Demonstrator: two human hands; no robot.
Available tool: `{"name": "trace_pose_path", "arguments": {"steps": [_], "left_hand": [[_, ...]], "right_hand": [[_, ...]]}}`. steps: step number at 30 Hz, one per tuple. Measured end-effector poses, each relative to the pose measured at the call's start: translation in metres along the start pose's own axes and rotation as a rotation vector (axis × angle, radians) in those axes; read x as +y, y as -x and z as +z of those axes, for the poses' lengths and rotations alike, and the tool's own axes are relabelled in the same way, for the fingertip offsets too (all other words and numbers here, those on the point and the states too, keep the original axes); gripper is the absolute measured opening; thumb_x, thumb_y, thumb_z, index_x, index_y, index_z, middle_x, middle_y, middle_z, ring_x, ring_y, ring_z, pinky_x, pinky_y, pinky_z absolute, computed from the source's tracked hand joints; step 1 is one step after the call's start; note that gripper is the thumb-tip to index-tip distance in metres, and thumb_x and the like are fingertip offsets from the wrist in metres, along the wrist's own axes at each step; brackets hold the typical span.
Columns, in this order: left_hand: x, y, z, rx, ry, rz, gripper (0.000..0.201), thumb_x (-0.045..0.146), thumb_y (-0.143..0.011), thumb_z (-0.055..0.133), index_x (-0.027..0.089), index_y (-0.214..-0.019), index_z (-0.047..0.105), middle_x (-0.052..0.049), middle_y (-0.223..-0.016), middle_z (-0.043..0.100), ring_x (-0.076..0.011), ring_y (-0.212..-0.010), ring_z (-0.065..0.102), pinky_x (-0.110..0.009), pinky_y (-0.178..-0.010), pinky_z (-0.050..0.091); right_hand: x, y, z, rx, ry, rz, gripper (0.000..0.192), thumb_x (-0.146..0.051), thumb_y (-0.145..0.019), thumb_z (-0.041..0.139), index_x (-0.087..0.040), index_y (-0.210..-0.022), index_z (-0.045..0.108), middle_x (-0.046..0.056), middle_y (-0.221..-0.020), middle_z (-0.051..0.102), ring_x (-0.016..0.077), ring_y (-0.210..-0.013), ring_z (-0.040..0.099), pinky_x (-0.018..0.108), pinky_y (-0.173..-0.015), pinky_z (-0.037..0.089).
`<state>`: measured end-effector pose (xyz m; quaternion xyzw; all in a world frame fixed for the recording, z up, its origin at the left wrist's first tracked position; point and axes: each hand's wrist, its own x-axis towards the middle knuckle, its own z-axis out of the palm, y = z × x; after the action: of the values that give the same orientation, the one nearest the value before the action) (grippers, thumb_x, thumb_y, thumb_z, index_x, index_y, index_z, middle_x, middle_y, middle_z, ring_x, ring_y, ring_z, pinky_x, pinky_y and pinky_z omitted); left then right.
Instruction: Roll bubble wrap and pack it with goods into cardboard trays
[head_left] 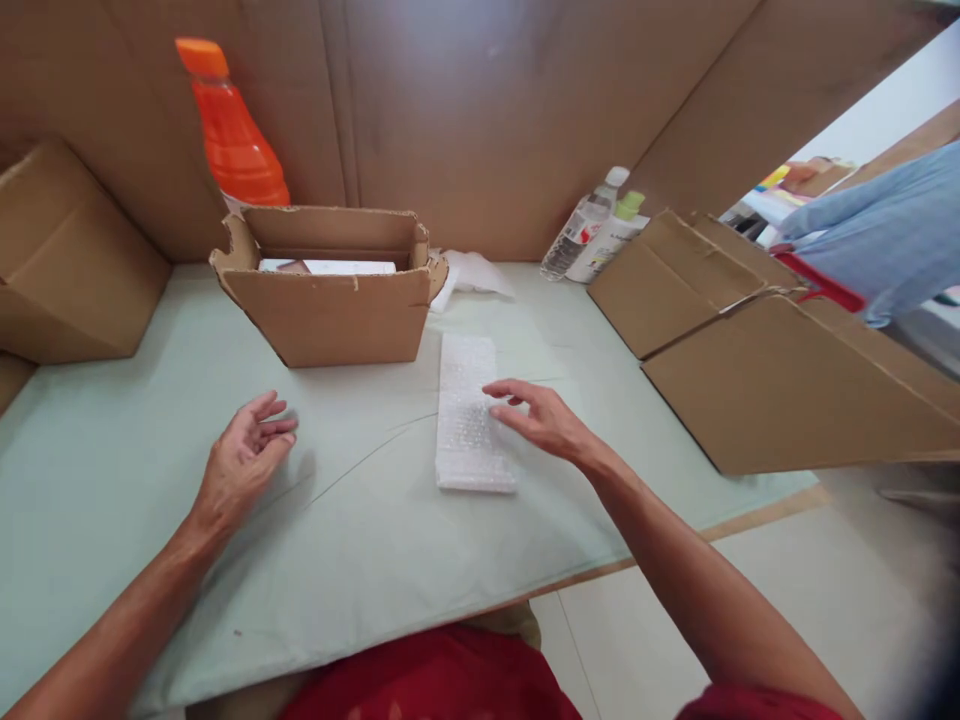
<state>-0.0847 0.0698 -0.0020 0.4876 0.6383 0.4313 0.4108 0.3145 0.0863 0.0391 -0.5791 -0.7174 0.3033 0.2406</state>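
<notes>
A flat, oblong package in bubble wrap (469,440) lies on the pale green tabletop (360,560). Over its right edge hovers my right hand (536,415), thumb and fingers parted, holding nothing; whether the fingertips touch the wrap I cannot tell. My left hand (247,450) is well to the left of the package, palm turned inward, fingers loosely curled and apart, with nothing in it. Behind the two hands stands an open cardboard box (352,315) with a white flat item (330,267) showing inside.
An orange bottle (244,145) rises behind the box. White crumpled wrapping (480,272) lies beside it. A clear bottle (581,235) and a green-capped bottle (611,240) lean at the back right. Cardboard boxes (795,385) line the right edge; another carton (82,260) stands left. Someone's blue sleeve (885,225) shows beyond.
</notes>
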Motion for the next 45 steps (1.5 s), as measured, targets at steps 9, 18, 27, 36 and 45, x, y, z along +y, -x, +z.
{"name": "trace_pose_path", "arguments": {"steps": [9,18,27,36,45], "left_hand": [[0.022,0.061,0.047,-0.441,-0.367,0.47,0.047,0.025,-0.085,0.056,0.023,-0.132,0.062,-0.01,-0.132,0.065,-0.0276,-0.12,0.061,-0.024,-0.055,0.054],[0.021,0.09,0.082,-0.627,-0.365,0.713,0.069,0.008,-0.078,0.053,0.019,-0.145,0.043,-0.012,-0.141,0.058,-0.0269,-0.131,0.052,-0.047,-0.108,0.049],[0.011,0.099,0.091,-0.62,-0.437,0.762,0.071,0.013,-0.08,0.059,0.017,-0.148,0.038,-0.016,-0.14,0.057,-0.0303,-0.128,0.052,-0.053,-0.108,0.046],[0.021,0.112,0.084,-0.596,-0.147,0.735,0.067,0.006,-0.08,0.056,0.024,-0.143,0.043,-0.008,-0.12,0.06,-0.0205,-0.109,0.06,-0.037,-0.097,0.052],[0.012,0.124,0.082,-0.607,-0.222,0.657,0.077,0.011,-0.079,0.056,0.021,-0.152,0.033,-0.012,-0.134,0.06,-0.0237,-0.121,0.058,-0.042,-0.105,0.047]], "right_hand": [[0.003,0.081,0.055,0.029,0.269,-0.299,0.019,-0.021,-0.091,0.062,-0.023,-0.109,0.071,0.012,-0.132,0.068,0.0293,-0.122,0.064,0.052,-0.1,0.05],[-0.02,0.102,0.044,-0.06,0.215,-0.365,0.034,-0.048,-0.093,0.067,-0.024,-0.116,0.067,0.012,-0.136,0.065,0.0281,-0.125,0.061,0.049,-0.103,0.047],[-0.017,0.11,0.077,0.005,0.319,-0.471,0.046,-0.041,-0.089,0.071,-0.016,-0.126,0.06,0.02,-0.137,0.062,0.0339,-0.123,0.06,0.053,-0.099,0.048],[-0.013,0.114,0.079,0.1,0.229,-0.306,0.049,-0.042,-0.091,0.066,-0.023,-0.135,0.056,0.015,-0.132,0.065,0.0321,-0.126,0.058,0.053,-0.103,0.047],[-0.027,0.131,0.09,0.016,0.063,-0.391,0.005,-0.019,-0.092,0.062,-0.024,-0.093,0.064,0.007,-0.122,0.072,0.0243,-0.122,0.063,0.046,-0.102,0.048]]}}
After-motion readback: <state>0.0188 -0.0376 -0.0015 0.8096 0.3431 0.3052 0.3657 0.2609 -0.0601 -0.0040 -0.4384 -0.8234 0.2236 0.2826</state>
